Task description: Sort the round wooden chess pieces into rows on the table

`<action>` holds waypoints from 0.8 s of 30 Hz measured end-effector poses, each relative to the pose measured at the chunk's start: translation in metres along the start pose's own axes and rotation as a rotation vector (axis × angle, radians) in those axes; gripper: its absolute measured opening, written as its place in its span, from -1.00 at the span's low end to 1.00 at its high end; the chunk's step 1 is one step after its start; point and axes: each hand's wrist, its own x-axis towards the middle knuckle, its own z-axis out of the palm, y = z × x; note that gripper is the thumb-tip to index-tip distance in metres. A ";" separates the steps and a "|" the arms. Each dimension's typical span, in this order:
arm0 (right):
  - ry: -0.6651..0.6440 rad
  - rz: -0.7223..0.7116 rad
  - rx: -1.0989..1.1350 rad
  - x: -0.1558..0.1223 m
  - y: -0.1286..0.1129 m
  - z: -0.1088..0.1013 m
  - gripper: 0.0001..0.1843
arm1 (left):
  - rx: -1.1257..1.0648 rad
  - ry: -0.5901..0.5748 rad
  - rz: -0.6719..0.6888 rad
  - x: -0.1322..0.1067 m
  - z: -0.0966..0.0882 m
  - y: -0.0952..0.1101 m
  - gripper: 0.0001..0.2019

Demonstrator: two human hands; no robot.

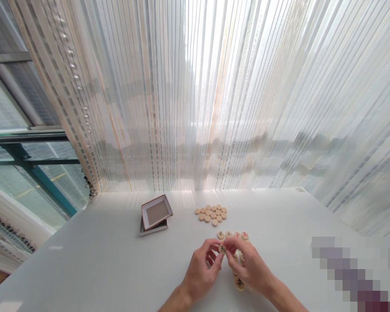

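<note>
Between both hands, a round wooden Chinese chess piece [222, 249] with a black character is held up above the table. My left hand [202, 269] pinches it from the left with thumb and fingers. From the other side, the fingertips of my right hand [251, 266] close on the same piece. Just beyond the hands lies a row of face-up pieces, among them a black-marked piece [220, 235] and a red-marked piece [245, 235]. Another black-marked piece [239, 283] rests below my right hand, which partly covers several more.
A cluster of blank-side-up pieces [213, 214] sits farther back on the white table [117, 268]. An open box, its one half [156, 212] tilted over the other half [146, 231], stands at the back left. Sheer striped curtains [195, 108] hang behind the table.
</note>
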 end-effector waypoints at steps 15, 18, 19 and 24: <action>-0.030 -0.012 -0.020 -0.001 -0.005 0.004 -0.84 | -0.048 0.017 -0.046 0.003 -0.002 -0.009 -0.67; -0.022 -0.021 -0.015 0.000 -0.006 0.004 -0.83 | -0.045 0.020 -0.055 0.003 -0.001 -0.010 -0.64; -0.020 -0.022 -0.015 0.000 -0.006 0.004 -0.83 | -0.048 0.020 -0.058 0.003 -0.001 -0.010 -0.63; -0.012 -0.006 -0.046 0.001 -0.006 0.002 -0.84 | -0.071 0.009 -0.055 0.002 -0.001 -0.008 -0.62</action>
